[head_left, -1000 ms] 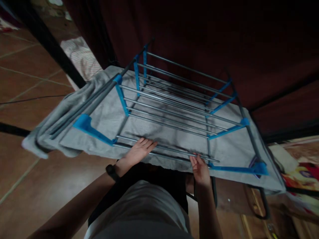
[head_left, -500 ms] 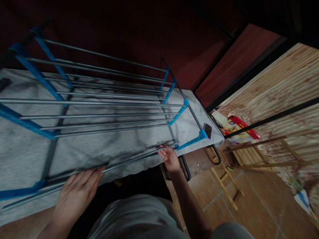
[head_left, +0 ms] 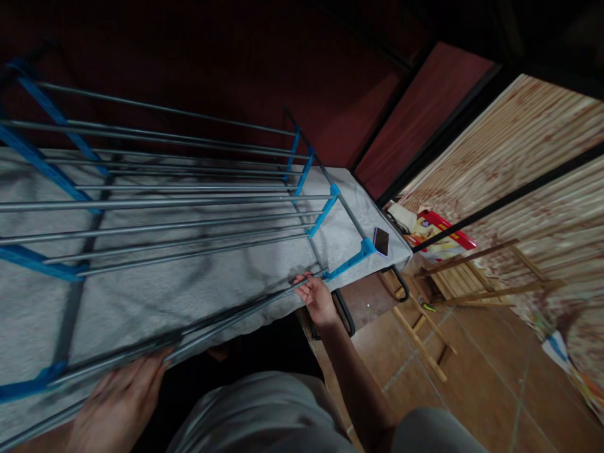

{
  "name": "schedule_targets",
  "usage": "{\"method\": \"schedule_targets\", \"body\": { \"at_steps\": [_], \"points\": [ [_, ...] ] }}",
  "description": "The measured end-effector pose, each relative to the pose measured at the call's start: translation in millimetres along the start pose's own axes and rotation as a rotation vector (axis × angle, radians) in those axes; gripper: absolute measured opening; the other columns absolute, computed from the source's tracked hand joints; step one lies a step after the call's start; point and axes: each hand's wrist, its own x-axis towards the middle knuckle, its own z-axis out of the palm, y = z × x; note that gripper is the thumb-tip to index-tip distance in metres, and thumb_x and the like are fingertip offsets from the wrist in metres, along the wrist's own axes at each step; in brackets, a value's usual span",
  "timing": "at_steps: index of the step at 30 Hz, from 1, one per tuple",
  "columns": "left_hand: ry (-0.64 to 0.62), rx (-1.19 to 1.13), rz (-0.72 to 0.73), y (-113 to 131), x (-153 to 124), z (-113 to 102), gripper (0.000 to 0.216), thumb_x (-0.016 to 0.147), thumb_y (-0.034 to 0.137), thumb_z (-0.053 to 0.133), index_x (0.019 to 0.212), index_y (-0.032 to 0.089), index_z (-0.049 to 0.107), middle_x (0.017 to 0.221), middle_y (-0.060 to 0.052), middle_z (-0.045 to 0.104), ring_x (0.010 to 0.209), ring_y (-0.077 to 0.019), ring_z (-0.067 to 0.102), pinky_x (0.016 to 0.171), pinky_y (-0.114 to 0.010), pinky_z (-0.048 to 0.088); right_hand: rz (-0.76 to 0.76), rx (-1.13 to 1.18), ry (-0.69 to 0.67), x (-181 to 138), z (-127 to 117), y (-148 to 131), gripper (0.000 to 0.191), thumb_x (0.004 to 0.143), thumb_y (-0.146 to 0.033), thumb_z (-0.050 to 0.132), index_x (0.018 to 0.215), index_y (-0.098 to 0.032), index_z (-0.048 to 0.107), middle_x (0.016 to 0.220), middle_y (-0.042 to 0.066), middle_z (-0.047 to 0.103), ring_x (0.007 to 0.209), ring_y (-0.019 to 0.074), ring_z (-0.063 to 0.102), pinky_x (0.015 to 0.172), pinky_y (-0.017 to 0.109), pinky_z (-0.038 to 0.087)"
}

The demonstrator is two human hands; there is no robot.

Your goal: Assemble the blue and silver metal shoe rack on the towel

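Observation:
A drying rack frame with grey metal rods and blue plastic brackets lies on a grey cloth over a table. My right hand is closed around the right ends of the nearest loose rods, beside the blue corner bracket. My left hand sits at the lower left, motion-blurred, fingers reaching onto the same rods near the cloth's front edge; I cannot make out its grip.
A dark phone lies on the cloth's right corner. Wooden folding frames stand on the tiled floor to the right. A red-and-yellow package lies by a woven wall. Dark curtain behind the rack.
The view has swung right and slightly closer. My left hand slid lower left along the front rods and blurred. My right hand stayed at the rods' right end.

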Motion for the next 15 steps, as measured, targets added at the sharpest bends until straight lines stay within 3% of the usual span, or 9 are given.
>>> {"method": "schedule_targets", "body": {
  "at_steps": [8,15],
  "points": [
    [-0.056,-0.031,-0.077,-1,-4,11,0.031,0.101,0.035,0.043,0.119,0.023,0.065,0.097,-0.007,0.075,0.083,-0.0259,0.068,0.082,-0.038,0.047,-0.034,-0.008,-0.026,-7,-5,-3,0.015,0.076,-0.026,0.065,0.091,-0.024,0.062,0.086,0.0,0.075,0.084,0.0195,0.071,0.084,0.036,0.058],
    [-0.073,-0.026,-0.052,-4,-9,21,0.039,0.102,0.039,0.037,0.121,0.019,0.064,0.1,-0.01,0.074,0.088,-0.0288,0.067,0.084,-0.041,0.047,-0.02,0.028,-0.006,-13,-7,-8,0.018,0.074,-0.02,0.064,0.092,-0.024,0.064,0.086,0.001,0.074,0.085,0.0192,0.071,0.087,0.036,0.058]
  ]
}}
